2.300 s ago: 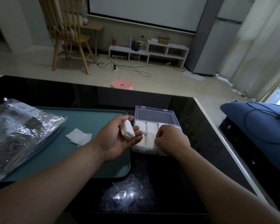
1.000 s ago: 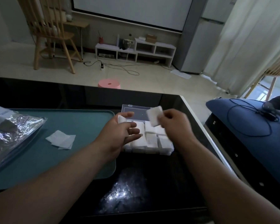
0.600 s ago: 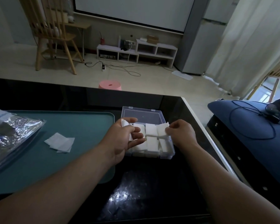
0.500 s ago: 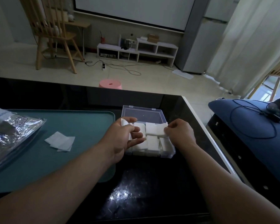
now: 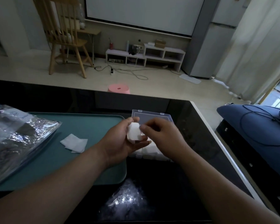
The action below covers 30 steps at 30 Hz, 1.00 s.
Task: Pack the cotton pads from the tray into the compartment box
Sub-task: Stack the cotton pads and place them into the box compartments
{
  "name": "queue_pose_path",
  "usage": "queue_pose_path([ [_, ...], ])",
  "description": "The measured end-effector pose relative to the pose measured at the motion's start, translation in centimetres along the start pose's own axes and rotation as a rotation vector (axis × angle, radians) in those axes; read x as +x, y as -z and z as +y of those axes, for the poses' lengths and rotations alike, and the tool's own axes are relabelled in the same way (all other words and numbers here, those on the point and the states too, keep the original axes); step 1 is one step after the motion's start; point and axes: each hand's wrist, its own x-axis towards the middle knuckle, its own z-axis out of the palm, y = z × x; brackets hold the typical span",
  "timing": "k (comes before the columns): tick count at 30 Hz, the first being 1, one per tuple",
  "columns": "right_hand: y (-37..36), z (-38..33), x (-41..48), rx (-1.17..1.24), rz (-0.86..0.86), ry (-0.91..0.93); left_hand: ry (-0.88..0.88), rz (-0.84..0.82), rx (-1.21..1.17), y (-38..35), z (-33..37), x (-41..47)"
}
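Peeling a pad off: left hand [image 5: 118, 143] curls round the stack of pads [image 5: 133, 133] just above the box [image 5: 150, 156], and right hand [image 5: 162, 137] pinches its top edge, hands together. Best lift one pad only, keep the stack squeezed, and lay it flat in a free compartment, hidden now. Loose pads [image 5: 74, 143] lie on the tray [image 5: 90, 126].

You have nothing legible in front of you. The clear plastic bag [image 5: 18, 135], lying over the left end of the teal tray [image 5: 94, 122], carries a round emblem and a short line of print near its upper edge. Both are too small and blurred for you to read a single letter. Darker printed patches show lower on the bag, and no words or numbers can be made out there either.
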Motion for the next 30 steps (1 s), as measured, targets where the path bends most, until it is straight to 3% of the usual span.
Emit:
queue_pose_path([
  [6,-2.5,-1.8,-0.4,-0.085,-0.032,0.004,0.000,-0.059,-0.011,0.8,0.0,-0.4],
  [11,-2.8,-1.4,-0.2,-0.182,-0.017,0.007,-0.058,0.015,0.032,0.8,-0.1,-0.5],
  [18,-3.4,-1.6,-0.4,-0.130,-0.089,-0.004,-0.132,0.040,0.132,0.6,-0.5,-0.2],
  [30,-3.9,-1.6,0.2,-0.131,-0.048,-0.060,-0.245,0.107,0.265,0.5,-0.8,0.7],
])
